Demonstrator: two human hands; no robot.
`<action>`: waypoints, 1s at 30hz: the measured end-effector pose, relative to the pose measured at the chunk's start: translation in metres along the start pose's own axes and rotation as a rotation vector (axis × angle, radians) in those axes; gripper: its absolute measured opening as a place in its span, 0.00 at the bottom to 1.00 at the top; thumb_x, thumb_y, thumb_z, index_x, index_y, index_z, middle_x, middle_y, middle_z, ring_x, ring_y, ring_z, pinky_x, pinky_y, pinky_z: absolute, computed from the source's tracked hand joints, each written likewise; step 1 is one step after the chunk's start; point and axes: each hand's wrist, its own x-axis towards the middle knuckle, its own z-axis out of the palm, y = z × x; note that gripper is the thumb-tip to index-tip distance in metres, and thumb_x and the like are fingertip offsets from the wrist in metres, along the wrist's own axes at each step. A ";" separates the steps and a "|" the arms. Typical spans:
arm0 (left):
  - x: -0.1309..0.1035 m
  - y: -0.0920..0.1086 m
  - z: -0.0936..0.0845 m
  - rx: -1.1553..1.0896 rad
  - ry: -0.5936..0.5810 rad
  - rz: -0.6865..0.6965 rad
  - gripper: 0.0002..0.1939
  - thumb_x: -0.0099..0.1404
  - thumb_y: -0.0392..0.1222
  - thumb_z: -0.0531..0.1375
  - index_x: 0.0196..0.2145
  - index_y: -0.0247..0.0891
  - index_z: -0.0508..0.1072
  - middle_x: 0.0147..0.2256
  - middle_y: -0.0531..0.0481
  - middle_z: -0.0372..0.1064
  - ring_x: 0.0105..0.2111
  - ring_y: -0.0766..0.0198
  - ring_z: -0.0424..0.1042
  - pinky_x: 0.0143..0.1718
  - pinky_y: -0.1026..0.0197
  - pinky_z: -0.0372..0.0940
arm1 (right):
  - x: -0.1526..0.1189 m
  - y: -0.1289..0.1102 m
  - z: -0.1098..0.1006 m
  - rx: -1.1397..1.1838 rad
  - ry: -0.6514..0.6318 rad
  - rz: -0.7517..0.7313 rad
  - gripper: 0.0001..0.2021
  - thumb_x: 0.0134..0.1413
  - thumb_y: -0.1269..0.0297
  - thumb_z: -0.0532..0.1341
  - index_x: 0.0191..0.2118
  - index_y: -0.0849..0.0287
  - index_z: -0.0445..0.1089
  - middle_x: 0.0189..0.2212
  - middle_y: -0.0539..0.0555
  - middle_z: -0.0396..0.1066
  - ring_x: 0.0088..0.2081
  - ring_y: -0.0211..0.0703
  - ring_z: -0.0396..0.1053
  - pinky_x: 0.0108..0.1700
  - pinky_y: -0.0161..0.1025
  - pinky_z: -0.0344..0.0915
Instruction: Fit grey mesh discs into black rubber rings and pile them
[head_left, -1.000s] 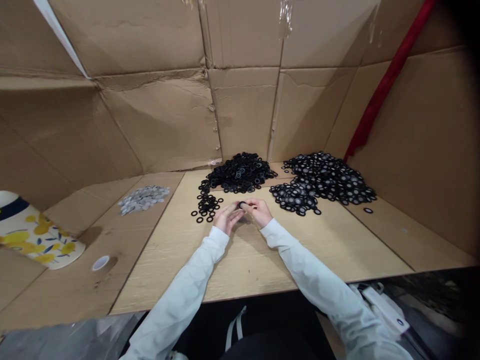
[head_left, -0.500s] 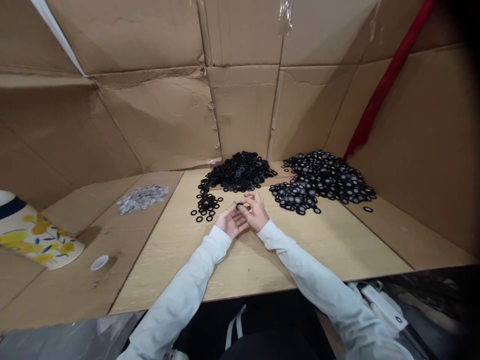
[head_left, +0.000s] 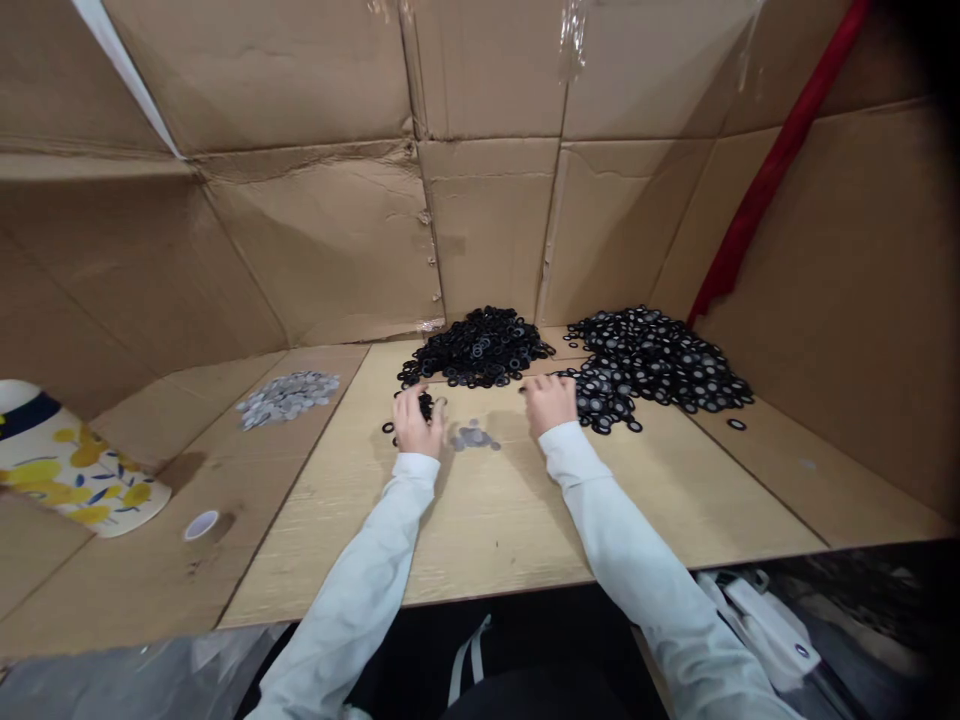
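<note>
My left hand (head_left: 418, 424) is over a small cluster of black rings (head_left: 426, 404), its thumb apart from its bent fingers. My right hand (head_left: 552, 404) is beside the near edge of a heap of black rings with grey centres (head_left: 652, 360). A dark edge, which looks like a black ring (head_left: 523, 390), shows at its fingertips; the rest is hidden. Between the hands lie several small grey discs (head_left: 474, 437) on the board. Behind them rises a heap of plain black rings (head_left: 484, 345).
A pile of grey discs (head_left: 289, 398) lies on the left. Nearer stand a floral-patterned cylinder (head_left: 90, 470) and a small white round thing (head_left: 201, 525). One grey-centred ring (head_left: 736, 424) lies apart at right. Cardboard walls (head_left: 322, 240) enclose the back and sides.
My hands, together around a black ring before, have parted. The left moved left over the small cluster and the right moved toward the grey-centred heap. The grey discs between them now show.
</note>
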 end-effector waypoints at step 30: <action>0.009 -0.032 -0.001 0.602 -0.274 0.140 0.09 0.53 0.37 0.52 0.28 0.40 0.72 0.49 0.46 0.55 0.49 0.52 0.52 0.47 0.51 0.50 | -0.017 -0.031 0.042 0.410 -0.237 -0.256 0.09 0.44 0.65 0.56 0.34 0.52 0.70 0.38 0.52 0.68 0.42 0.46 0.58 0.42 0.43 0.54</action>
